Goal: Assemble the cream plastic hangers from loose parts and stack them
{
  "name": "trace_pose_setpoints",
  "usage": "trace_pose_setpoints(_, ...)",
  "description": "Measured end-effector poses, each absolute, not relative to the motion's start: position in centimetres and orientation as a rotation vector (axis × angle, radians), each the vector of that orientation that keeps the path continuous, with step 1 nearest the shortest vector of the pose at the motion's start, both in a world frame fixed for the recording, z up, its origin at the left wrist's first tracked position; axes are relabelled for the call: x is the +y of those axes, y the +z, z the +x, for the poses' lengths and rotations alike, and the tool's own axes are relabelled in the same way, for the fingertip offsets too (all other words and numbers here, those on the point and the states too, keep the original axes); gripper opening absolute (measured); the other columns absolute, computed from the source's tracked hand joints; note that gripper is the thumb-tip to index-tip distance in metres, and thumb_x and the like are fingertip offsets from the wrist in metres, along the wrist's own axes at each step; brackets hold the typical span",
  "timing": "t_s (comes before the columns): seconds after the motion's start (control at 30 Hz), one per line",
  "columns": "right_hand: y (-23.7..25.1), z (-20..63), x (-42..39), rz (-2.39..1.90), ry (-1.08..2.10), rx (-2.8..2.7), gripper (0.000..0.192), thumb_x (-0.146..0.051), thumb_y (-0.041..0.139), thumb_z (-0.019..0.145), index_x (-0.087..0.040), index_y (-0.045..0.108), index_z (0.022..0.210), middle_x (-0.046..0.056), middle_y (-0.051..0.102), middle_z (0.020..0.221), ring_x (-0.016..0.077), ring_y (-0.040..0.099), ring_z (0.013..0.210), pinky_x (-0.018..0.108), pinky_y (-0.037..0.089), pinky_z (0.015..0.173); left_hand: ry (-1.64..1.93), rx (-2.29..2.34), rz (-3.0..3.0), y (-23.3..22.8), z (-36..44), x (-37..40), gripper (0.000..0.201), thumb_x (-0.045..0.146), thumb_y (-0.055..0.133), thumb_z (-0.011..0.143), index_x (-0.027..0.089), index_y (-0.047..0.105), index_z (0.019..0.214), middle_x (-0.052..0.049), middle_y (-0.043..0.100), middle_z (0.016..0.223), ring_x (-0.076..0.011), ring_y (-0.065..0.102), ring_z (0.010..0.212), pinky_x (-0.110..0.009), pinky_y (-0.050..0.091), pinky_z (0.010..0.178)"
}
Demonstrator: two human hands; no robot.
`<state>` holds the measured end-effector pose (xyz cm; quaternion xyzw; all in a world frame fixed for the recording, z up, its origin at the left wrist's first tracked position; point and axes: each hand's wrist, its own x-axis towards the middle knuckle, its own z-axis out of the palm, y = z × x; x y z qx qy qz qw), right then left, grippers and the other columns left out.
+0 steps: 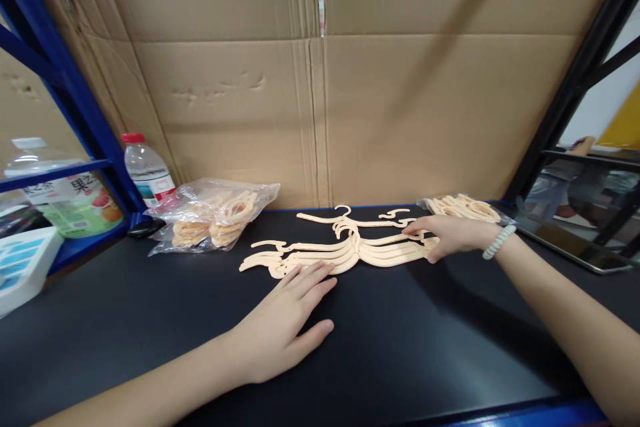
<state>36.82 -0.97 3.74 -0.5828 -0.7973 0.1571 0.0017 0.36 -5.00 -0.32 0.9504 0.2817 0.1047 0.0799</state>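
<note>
Several cream plastic clothes hangers (325,257) lie overlapping in the middle of the black table, their hooks bunched at the centre. My left hand (285,320) is open, palm down, with its fingertips touching the near edge of the hangers' left half. At the right ends of the hangers, my right hand (447,235) is closed, thumb on the near side and fingers on the far side. Behind the stack lies a separate hanger (325,219) with its hook toward the cardboard. A small loose hook-shaped piece (395,213) lies by its right arm.
A clear bag of cream hanger parts (215,217) lies at the left, another bag (465,208) at the right back. A red-capped bottle (145,170) stands by the blue frame (95,113). Cardboard (425,93) walls the back. A dark flat panel (565,240) lies right.
</note>
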Motion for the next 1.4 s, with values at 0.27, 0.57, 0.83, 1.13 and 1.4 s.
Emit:
trace_pose_setpoints(0.27, 4.0, 36.8, -1.0, -1.837, 0.448, -2.453, 0.064, -0.018, 0.067, 0.058, -0.013, 0.061, 0.121, 0.011, 0.062, 0.126, 0.0309, 0.055, 0.117, 0.037, 0.042, 0.100, 0.298, 0.840, 2.844, -0.3, 0.5, -5.0, 0.050, 0.037, 0.044, 0.094, 0.022, 0.038, 0.142, -0.009, 0.030, 0.152, -0.0303, 0.023, 0.140, -0.055, 0.022, 0.113)
trace_pose_setpoints(0.57, 3.7, 37.5, -0.7, -1.816, 0.419, -2.484, 0.062, -0.021, 0.067, 0.059, -0.013, 0.062, 0.121, 0.011, 0.062, 0.124, 0.0304, 0.056, 0.115, 0.037, 0.043, 0.099, 0.266, 0.851, 2.854, -0.1, 0.4, -5.1, 0.050, 0.038, 0.041, 0.095, 0.023, 0.037, 0.142, -0.008, 0.029, 0.152, -0.0284, 0.021, 0.141, -0.053, 0.022, 0.113)
trace_pose_setpoints(0.83, 4.1, 37.8, -0.6, -1.719, 0.250, -2.434, 0.040, -0.030, 0.058, 0.075, -0.018, 0.067, 0.111, 0.007, 0.069, 0.111, 0.0259, 0.064, 0.101, 0.034, 0.050, 0.086, 0.410, 0.800, 2.836, 0.0, 0.7, -5.5, 0.046, 0.030, 0.047, 0.092, 0.023, 0.043, 0.137, -0.008, 0.039, 0.148, -0.0266, 0.032, 0.137, -0.051, 0.026, 0.113)
trace_pose_setpoints(1.13, 2.5, 37.0, 1.6, -1.773, -0.166, -2.242, 0.027, -0.022, 0.048, 0.083, -0.018, 0.070, 0.098, 0.007, 0.073, 0.096, 0.0217, 0.067, 0.088, 0.031, 0.050, 0.079, 0.418, 0.477, 2.781, 0.8, 1.2, -6.0, 0.043, 0.021, 0.050, 0.090, 0.025, 0.048, 0.133, -0.006, 0.052, 0.137, -0.0225, 0.045, 0.129, -0.039, 0.037, 0.109)
trace_pose_setpoints(1.4, 0.6, 35.2, 4.9, -1.718, -0.179, -2.318, 0.035, -0.009, 0.046, 0.084, -0.017, 0.064, 0.113, 0.011, 0.067, 0.114, 0.0246, 0.058, 0.109, 0.037, 0.044, 0.093, 0.422, 0.478, 2.753, 0.9, 1.3, -6.2, 0.040, 0.020, 0.049, 0.090, 0.023, 0.051, 0.129, -0.008, 0.054, 0.135, -0.0225, 0.048, 0.126, -0.037, 0.041, 0.106)
